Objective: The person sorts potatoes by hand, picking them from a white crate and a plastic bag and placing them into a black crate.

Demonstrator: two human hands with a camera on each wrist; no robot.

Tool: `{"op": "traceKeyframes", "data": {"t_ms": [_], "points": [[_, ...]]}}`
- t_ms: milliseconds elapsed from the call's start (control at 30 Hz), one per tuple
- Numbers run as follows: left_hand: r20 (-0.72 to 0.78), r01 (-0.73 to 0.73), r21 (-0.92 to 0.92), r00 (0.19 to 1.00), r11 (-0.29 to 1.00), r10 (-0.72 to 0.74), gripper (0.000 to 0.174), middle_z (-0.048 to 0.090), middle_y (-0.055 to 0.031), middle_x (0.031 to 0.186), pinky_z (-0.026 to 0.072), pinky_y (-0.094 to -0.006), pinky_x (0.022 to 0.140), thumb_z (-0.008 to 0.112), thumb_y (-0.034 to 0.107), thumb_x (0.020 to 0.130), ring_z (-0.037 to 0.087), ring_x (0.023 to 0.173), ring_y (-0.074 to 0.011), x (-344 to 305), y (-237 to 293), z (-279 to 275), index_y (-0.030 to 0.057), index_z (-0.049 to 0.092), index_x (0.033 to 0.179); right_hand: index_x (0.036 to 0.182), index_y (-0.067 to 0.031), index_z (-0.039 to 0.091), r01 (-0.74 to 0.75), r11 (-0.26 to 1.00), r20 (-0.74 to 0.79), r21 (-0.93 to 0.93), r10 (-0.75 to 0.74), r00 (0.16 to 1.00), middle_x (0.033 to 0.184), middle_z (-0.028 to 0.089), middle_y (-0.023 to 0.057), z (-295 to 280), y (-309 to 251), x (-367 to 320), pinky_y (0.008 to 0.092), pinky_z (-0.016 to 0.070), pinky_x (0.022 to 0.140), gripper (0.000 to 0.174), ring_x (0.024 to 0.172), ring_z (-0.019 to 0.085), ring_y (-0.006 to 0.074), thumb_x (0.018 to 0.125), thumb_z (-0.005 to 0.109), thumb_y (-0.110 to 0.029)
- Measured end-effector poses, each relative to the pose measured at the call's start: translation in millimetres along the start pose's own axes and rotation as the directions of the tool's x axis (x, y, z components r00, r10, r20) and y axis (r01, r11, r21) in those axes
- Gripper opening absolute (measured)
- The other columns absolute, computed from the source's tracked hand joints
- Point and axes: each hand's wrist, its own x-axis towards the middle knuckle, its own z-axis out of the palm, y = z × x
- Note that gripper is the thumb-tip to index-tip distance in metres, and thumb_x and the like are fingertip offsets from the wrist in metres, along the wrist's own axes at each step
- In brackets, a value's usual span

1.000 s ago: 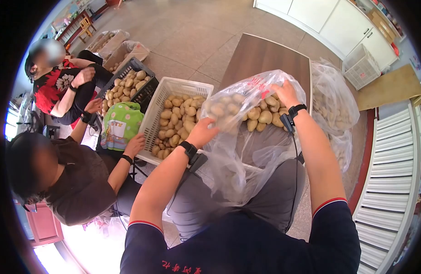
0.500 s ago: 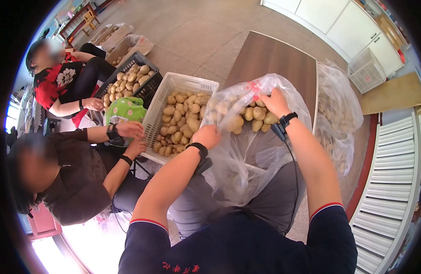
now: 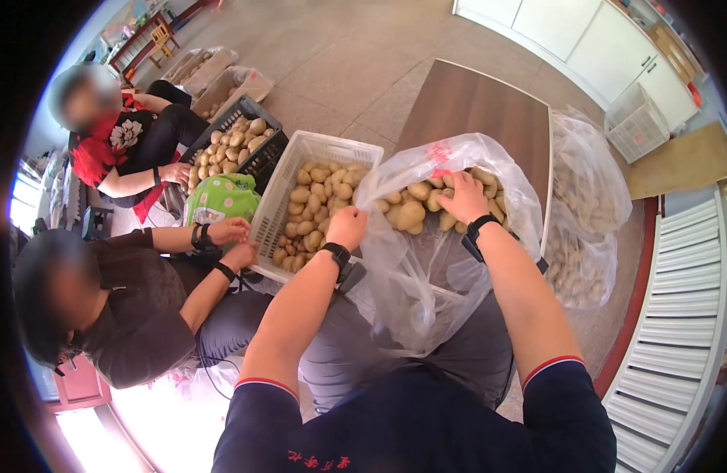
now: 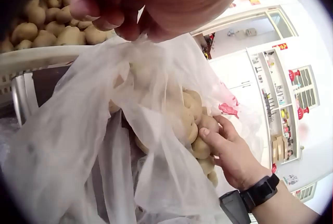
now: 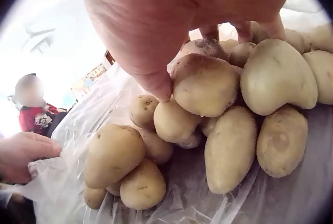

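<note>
A clear plastic bag (image 3: 403, 303) with red print lies open on a brown table (image 3: 482, 102), potatoes (image 3: 411, 214) heaped inside. My left hand (image 3: 347, 229) pinches the bag's left edge; in the left wrist view, plastic gathers under its fingertips (image 4: 130, 32). Inside the bag, my right hand (image 3: 466, 201) reaches over the heap. Its thumb presses the side of a potato (image 5: 205, 91) in the right wrist view, while the other fingers curl down behind, partly hidden. More potatoes lie around it, some long, some round.
Left of the table stands a white crate (image 3: 277, 206) of potatoes. Beyond are a green bag (image 3: 221, 201) and a black crate (image 3: 262, 162) with potatoes. Two people sit on the left. Filled plastic bags (image 3: 584, 197) stand on the floor at right, near a white radiator (image 3: 671, 315).
My right hand has gone from the bag's upper edge down onto the potatoes, and the bag's mouth has widened. My left hand has shifted slightly left and up, still at the bag's edge.
</note>
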Motion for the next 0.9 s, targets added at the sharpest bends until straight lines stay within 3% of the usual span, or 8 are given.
{"op": "traceKeyframes", "data": {"t_ms": [133,233,333,400,533,667,700,900], "points": [[-0.011,-0.026,-0.01,1.0,1.0,0.026,0.032,0.068,-0.0224,0.09,0.0503,-0.0474,0.077,0.057,0.033,0.088,0.063,0.088,-0.0414,-2,0,-1,0.0023,0.066,0.088,0.136,-0.0271,0.045,-0.097,0.994,0.1,0.054,0.091,0.991,0.141,0.047,0.0027,-4,1,-13,0.053,0.0461,0.096,0.067,0.123,0.046,0.0386,0.076,0.071,-0.039],[-0.039,-0.06,-0.049,0.998,0.997,0.058,0.036,0.064,-0.0239,0.083,0.0487,-0.0471,0.072,0.059,0.033,0.087,0.062,0.082,-0.0427,-3,-2,-1,-0.0018,0.064,0.084,0.137,-0.0285,0.045,0.0,0.997,-0.034,0.081,0.002,0.999,0.138,0.048,0.0022,6,4,-30,0.0503,0.0465,0.096,0.068,0.12,0.047,0.038,0.075,0.073,-0.034],[0.021,-0.032,-0.027,0.999,0.999,0.032,0.033,0.068,-0.0225,0.089,0.05,-0.0469,0.078,0.057,0.033,0.088,0.063,0.089,-0.0413,0,-5,-1,0.0009,0.066,0.089,0.136,-0.0274,0.046,0.059,0.996,-0.094,0.066,-0.053,0.994,0.135,0.049,0.0041,8,1,-43,0.0499,0.0467,0.096,0.067,0.12,0.046,0.0379,0.075,0.074,-0.029],[-0.043,-0.081,-0.055,0.996,0.995,0.079,0.035,0.064,-0.0235,0.082,0.0484,-0.0461,0.071,0.06,0.032,0.087,0.061,0.08,-0.0422,2,-11,3,-0.0018,0.064,0.083,0.136,-0.024,0.047,0.078,0.995,-0.105,0.056,-0.072,0.992,0.134,0.049,0.006,8,-1,-50,0.0486,0.0441,0.099,0.067,0.12,0.046,0.0376,0.075,0.075,-0.026],[-0.05,-0.076,-0.07,0.996,0.995,0.072,0.034,0.064,-0.0231,0.08,0.0481,-0.0456,0.069,0.061,0.031,0.087,0.061,0.078,-0.0415,-1,-11,-1,-0.002,0.064,0.082,0.135,-0.0205,0.047,0.107,0.994,-0.094,0.0,-0.106,0.99,0.133,0.047,0.0066,7,-10,-70,0.0471,0.0429,0.101,0.067,0.12,0.046,0.0359,0.074,0.075,-0.022],[-0.042,-0.023,-0.073,0.999,0.997,0.02,0.032,0.063,-0.0203,0.075,0.0483,-0.0441,0.068,0.062,0.029,0.087,0.062,0.073,-0.0357,-1,-13,-2,-0.0025,0.064,0.081,0.134,-0.0234,0.047,0.126,0.986,-0.117,-0.11,-0.138,0.983,0.136,0.045,0.005,8,-17,-92,0.0512,0.0421,0.097,0.065,0.124,0.043,0.0389,0.075,0.073,-0.021],[-0.028,-0.006,-0.067,1.0,0.998,0.004,0.031,0.064,-0.0187,0.074,0.0485,-0.0434,0.068,0.062,0.028,0.086,0.063,0.072,-0.0332,0,-14,-1,-0.0022,0.064,0.081,0.136,-0.0207,0.046,0.133,0.98,-0.139,-0.15,-0.154,0.978,0.134,0.046,0.0064,9,-18,-98,0.0497,0.0424,0.097,0.067,0.117,0.048,0.0362,0.074,0.071,-0.017],[-0.01,0.015,-0.052,1.0,0.999,-0.015,0.026,0.068,-0.0142,0.077,0.0509,-0.0402,0.071,0.067,0.027,0.082,0.064,0.073,-0.0288,-9,-10,-5,0.0003,0.068,0.083,0.14,-0.0218,0.043,0.134,0.984,-0.108,-0.113,-0.146,0.983,0.142,0.045,0.006,13,-13,-118,0.0532,0.0355,0.104,0.07,0.125,0.045,0.0388,0.076,0.072,-0.023]]}}
